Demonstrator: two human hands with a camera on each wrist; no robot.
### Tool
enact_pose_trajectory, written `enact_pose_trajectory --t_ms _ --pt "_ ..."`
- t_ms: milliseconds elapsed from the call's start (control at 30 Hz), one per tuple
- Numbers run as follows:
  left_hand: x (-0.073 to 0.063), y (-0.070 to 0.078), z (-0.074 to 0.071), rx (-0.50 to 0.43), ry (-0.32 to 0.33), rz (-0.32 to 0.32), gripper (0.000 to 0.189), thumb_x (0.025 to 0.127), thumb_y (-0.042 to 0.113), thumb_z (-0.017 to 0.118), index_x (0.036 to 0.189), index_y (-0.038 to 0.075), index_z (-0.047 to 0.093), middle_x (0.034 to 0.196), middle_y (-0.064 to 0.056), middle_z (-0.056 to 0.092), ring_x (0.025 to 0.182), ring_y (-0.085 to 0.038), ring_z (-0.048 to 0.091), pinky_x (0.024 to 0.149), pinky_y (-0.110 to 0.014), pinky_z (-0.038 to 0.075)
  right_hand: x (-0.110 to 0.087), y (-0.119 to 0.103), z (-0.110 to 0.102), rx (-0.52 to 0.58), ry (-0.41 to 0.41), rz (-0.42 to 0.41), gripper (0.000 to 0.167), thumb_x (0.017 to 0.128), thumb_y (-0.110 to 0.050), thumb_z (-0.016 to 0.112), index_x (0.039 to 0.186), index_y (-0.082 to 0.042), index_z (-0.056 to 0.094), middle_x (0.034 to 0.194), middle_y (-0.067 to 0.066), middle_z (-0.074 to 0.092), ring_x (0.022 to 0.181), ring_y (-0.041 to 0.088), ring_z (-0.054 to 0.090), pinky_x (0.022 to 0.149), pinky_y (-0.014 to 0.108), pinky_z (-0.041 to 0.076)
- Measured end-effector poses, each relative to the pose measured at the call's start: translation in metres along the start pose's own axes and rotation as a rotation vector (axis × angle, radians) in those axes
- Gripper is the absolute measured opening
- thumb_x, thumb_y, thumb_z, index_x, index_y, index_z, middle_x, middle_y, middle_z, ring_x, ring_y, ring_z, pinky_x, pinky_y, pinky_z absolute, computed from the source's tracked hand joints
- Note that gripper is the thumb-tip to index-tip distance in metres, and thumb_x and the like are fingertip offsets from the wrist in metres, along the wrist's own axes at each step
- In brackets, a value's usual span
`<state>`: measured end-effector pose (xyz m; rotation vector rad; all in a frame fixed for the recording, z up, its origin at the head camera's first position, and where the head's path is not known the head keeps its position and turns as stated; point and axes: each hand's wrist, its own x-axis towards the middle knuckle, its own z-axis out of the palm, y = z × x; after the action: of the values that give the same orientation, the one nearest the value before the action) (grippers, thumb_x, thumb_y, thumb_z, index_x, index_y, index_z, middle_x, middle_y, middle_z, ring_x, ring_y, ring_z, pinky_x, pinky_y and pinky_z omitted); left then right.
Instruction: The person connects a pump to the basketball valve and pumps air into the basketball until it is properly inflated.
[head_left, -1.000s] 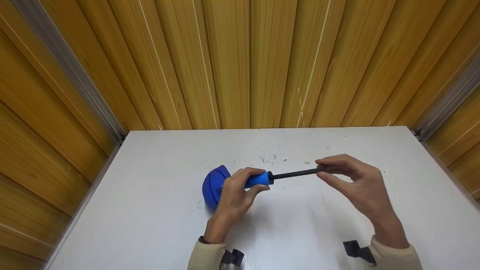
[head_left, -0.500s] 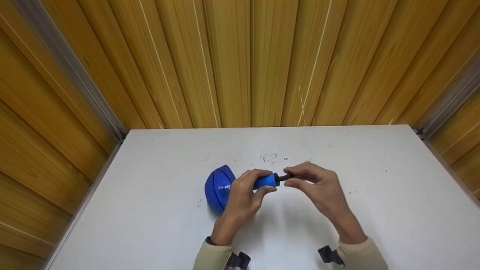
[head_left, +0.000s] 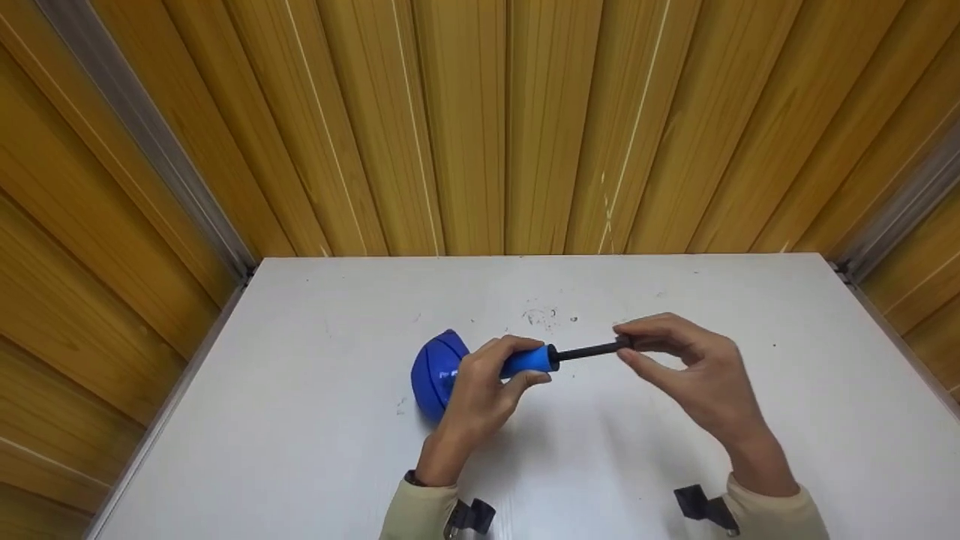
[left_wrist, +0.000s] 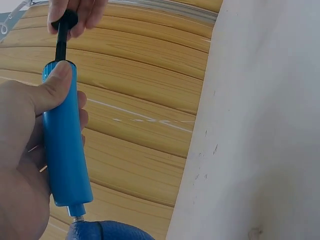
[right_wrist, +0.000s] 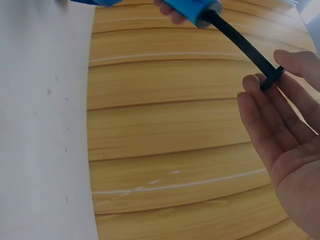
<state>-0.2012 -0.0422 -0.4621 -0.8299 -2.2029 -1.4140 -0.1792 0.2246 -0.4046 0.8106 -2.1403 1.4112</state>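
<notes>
My left hand (head_left: 480, 390) grips the light-blue barrel of a small hand pump (left_wrist: 65, 150), thumb along its upper end. A metal needle at the pump's lower tip runs into a dark-blue ball (head_left: 435, 375), which looks partly collapsed, with its left side rounded. Out of the barrel's other end extends a black plunger rod (head_left: 589, 351), drawn well out. My right hand (head_left: 697, 375) pinches the flat black handle (right_wrist: 272, 78) at the rod's end between thumb and fingertips. Part of the ball is hidden behind the left hand.
Under the hands spreads a white table (head_left: 322, 315) with dark scuff marks near its middle. Wood-patterned panels (head_left: 465, 127) rise behind its far edge and at both sides. Each sleeve carries a black camera mount (head_left: 701, 504) at the wrist.
My right hand pushed the plunger leftward, nearly into the barrel, then drew it out to the right again. The left hand, still gripping the pump, shifted slightly right.
</notes>
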Motion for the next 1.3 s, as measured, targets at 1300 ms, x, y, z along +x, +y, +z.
enact_pose_trajectory --t_ms 1300 --pt "0.008 0.001 0.002 -0.081 -0.033 -0.031 0.034 0.095 0.011 0.081 0.126 0.005 0.069 0.122 -0.007 0.074 0.115 -0.021 0.070 0.102 -0.036 0.056 0.002 0.000 -0.017 0.044 0.129 -0.024 0.042 0.077 0.032 0.075 0.113 0.012 0.075 0.108 0.023 0.075 0.099 0.019 0.075 0.092 0.025 0.058"
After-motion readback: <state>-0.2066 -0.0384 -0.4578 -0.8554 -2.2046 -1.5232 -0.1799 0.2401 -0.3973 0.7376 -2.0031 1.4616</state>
